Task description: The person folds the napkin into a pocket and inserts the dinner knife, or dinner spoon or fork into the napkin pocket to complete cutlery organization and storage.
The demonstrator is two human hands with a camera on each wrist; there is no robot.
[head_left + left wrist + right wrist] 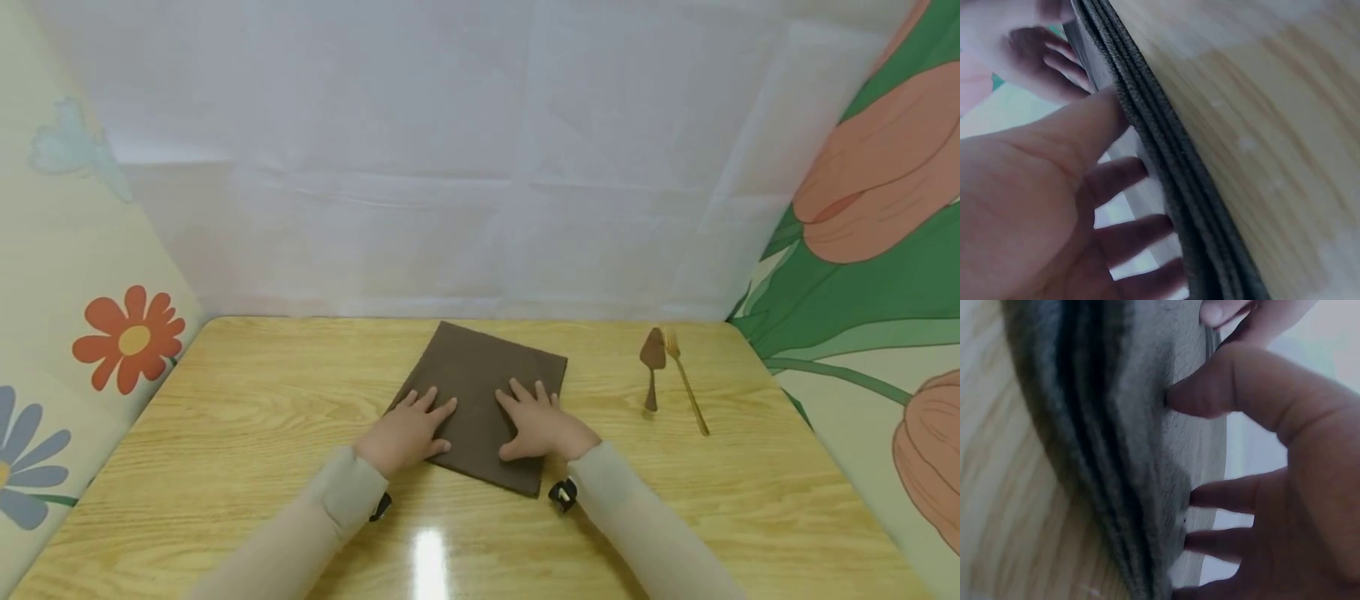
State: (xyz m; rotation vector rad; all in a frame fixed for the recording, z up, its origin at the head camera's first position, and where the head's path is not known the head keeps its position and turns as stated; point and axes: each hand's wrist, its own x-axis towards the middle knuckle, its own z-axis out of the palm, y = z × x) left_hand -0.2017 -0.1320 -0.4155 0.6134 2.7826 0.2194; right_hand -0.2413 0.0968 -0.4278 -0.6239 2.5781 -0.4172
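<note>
The left hand (405,432) and right hand (540,425) rest, fingers spread, on the folded brown cloth (472,375) beneath, where even pressure should keep layers flat.

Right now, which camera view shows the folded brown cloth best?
The head view, because most of the folded brown cloth shows there. The left wrist view shows mainly its layered edge; the right wrist view, edge layers and some upper surface.

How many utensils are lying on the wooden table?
2: a cake server and, beside it on the right, a gold-coloured fork, both right of the folded brown cloth.
</note>
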